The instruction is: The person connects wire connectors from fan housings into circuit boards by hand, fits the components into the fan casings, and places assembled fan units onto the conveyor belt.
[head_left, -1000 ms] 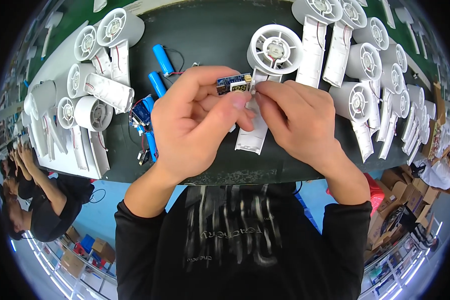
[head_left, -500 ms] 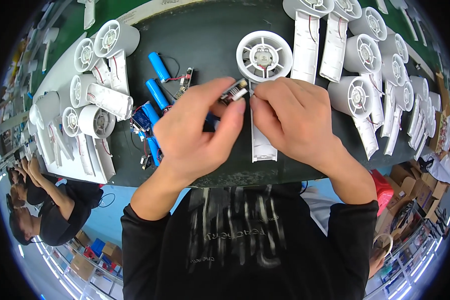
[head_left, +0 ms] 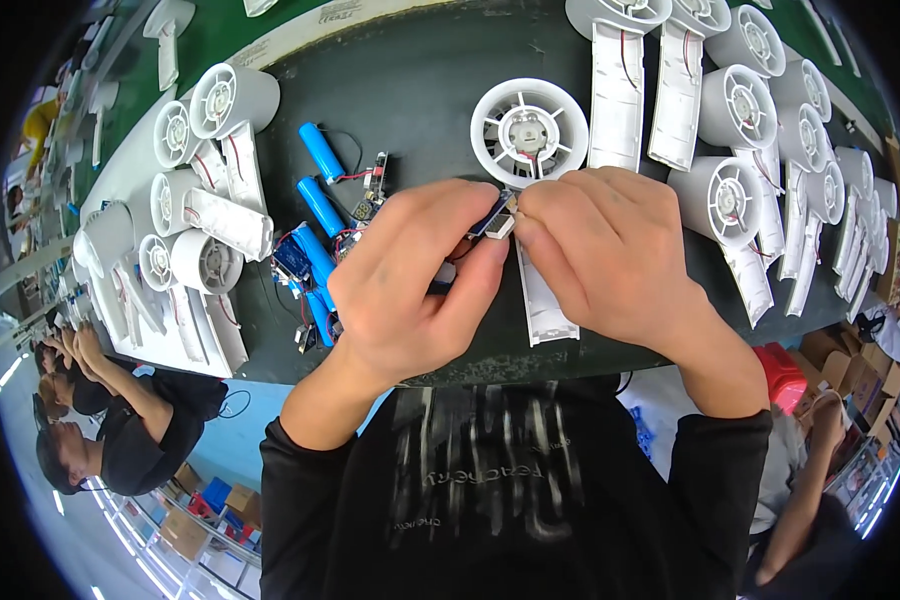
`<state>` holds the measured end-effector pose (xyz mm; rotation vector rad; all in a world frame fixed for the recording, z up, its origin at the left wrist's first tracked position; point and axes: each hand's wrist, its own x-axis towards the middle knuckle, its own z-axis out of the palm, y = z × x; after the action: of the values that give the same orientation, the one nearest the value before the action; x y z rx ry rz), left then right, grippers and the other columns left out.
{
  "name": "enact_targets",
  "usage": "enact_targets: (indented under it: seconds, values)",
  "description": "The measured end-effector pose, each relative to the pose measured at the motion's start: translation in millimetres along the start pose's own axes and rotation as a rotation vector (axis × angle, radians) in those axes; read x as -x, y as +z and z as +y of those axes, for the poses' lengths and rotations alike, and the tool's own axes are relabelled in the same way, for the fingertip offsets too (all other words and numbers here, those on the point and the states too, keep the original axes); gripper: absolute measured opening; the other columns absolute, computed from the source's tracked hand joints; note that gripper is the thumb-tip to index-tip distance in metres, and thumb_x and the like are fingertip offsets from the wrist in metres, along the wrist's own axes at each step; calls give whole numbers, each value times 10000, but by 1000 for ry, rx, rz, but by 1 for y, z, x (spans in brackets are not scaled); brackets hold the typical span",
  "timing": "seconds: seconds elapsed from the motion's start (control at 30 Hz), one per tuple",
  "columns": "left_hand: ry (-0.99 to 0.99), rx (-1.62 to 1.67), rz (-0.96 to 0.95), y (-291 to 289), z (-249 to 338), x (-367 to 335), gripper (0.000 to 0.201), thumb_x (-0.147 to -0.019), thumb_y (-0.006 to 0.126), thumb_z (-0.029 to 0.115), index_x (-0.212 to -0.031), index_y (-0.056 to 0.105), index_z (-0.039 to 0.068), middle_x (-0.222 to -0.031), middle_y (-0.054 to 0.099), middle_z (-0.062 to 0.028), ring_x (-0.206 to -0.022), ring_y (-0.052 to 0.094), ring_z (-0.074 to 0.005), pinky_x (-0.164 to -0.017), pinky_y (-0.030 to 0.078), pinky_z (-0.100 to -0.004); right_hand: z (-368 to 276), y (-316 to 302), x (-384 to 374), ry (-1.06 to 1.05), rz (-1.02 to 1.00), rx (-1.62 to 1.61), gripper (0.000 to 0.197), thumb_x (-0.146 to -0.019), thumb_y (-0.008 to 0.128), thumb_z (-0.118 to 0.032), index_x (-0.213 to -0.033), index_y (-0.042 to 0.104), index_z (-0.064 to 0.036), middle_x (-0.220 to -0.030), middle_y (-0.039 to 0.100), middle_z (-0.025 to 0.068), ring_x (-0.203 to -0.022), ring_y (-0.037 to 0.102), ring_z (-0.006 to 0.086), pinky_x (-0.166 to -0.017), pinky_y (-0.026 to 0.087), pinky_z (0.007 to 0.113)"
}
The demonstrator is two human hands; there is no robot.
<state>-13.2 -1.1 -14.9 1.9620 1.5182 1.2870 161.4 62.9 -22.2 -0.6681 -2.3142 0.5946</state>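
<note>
Between the thumb and fingers of my left hand (head_left: 418,275) is a small circuit board (head_left: 490,214) with a white connector on its end. My right hand (head_left: 608,243) is closed in a pinch against that end of the board; what its fingertips grip is too small to make out. Just beyond both hands lies a white fan housing (head_left: 480,150), its round grille face up with a red wire at the hub. Its open handle shell (head_left: 547,308) runs toward me, partly hidden under my right hand. Left of my left hand are several blue battery cells (head_left: 320,152) wired to circuit boards (head_left: 375,178).
More white fan housings (head_left: 735,100) with handle shells crowd the dark table's right side. Others (head_left: 210,262) stand on a white board at the left. A co-worker (head_left: 135,420) is at the lower left, another person's arm (head_left: 805,490) at the lower right. Cartons (head_left: 838,365) lie beyond the table edge.
Both hands have shifted slightly right and nearer with the circuit board, which is now turned against my right fingertips. The whole view has shifted a little. More of a person shows at the lower right.
</note>
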Motion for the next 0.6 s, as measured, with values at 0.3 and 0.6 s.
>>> enact_targets:
  seconds: [0.3,0.6]
  values:
    - [-117,34,-32,1,7,8,284,-730,670,-91,-1013,641,-79,-960,677,-214,-781,683,-261,-672,549,-287,5,-2,1,-39,-10,18,145,-754,651,-27,-859,553,-10,-720,584,82,-567,562,262,-510,422,366]
    - [-116,24,26,8,8,14,273,-758,662,-90,-1031,642,-99,-942,680,-222,-795,688,-275,-704,549,-295,4,-1,1,-61,40,21,171,-713,657,-10,-845,550,-13,-688,570,84,-548,555,245,-497,412,348]
